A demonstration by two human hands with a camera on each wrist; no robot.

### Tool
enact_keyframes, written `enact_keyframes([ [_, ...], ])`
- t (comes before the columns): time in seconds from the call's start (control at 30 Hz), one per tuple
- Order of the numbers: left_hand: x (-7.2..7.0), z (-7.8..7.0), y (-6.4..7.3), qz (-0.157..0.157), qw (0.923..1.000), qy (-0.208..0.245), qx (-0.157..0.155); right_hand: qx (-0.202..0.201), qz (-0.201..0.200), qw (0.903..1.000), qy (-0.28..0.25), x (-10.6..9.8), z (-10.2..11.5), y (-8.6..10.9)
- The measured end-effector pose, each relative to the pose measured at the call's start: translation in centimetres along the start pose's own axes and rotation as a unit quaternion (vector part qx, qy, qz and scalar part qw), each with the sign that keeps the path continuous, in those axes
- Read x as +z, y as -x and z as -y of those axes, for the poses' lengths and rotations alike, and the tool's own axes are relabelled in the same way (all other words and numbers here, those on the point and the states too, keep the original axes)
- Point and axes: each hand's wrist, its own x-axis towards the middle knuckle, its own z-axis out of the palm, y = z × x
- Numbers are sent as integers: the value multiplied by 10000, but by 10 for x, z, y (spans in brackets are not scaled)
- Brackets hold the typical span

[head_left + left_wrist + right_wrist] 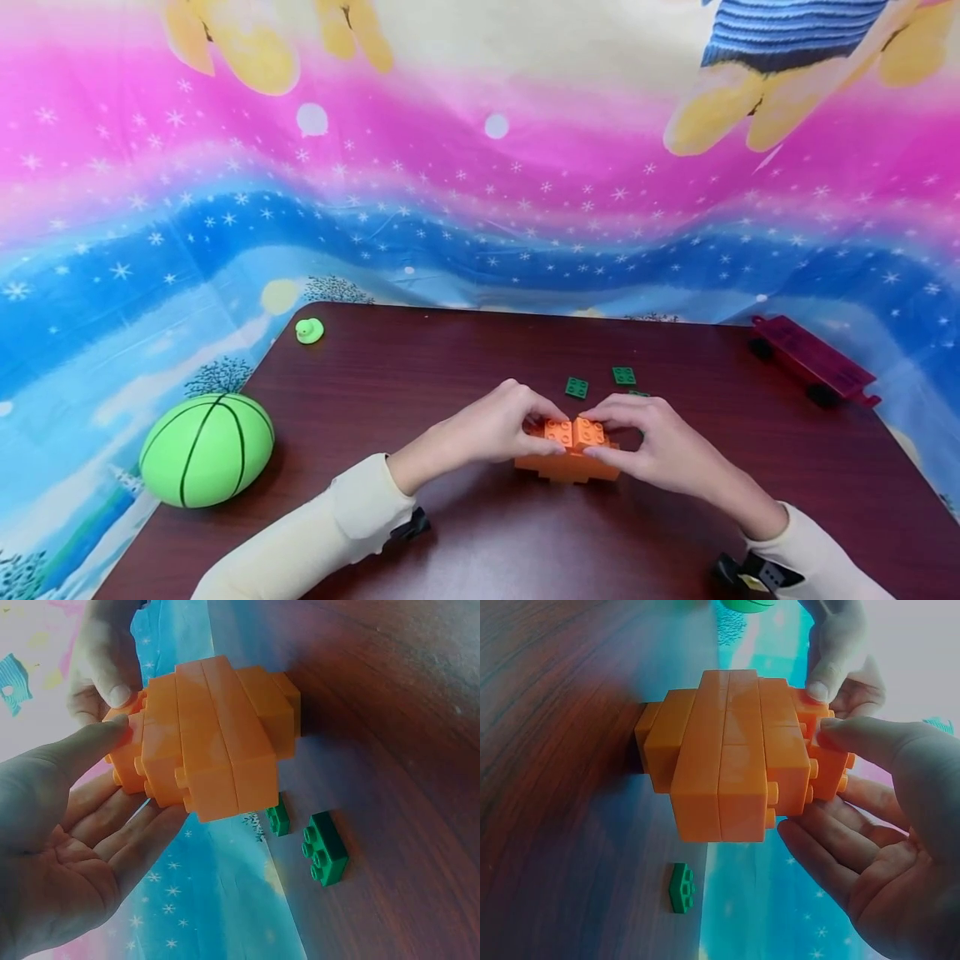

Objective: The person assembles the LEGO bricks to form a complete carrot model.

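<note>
On the table in front of me stands a stepped stack of orange toy bricks [567, 469], narrower at its base and top than in the middle. Two small studded orange bricks sit side by side on top. My left hand [491, 427] pinches the left top brick [557, 432] between thumb and fingers. From the other side, my right hand [651, 437] pinches the right top brick [590, 433]. In the right wrist view, the right thumb lies against the top brick [829, 766] with the fingers beneath its far side.
Just behind the stack lie green bricks [577, 387] [623, 376], one more partly hidden by the right hand. A green ball [207, 450] is at the left edge, a small green duck [309, 331] at the back left corner, and a red toy skateboard [816, 358] at the back right.
</note>
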Motion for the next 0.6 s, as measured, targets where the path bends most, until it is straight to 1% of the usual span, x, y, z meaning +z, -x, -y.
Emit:
enact_keyframes([
  [0.1, 0, 0, 0, 11, 10000, 30, -40, 13, 50, 10000, 15, -1, 1, -1],
  [0.4, -1, 0, -2, 35, 9999, 119, -21, -191, 250, 9993, 178, -5, 6, -8],
  [0.6, 1, -1, 0, 66, 9998, 171, -83, -95, 520, 9983, 247, -6, 8, -8],
])
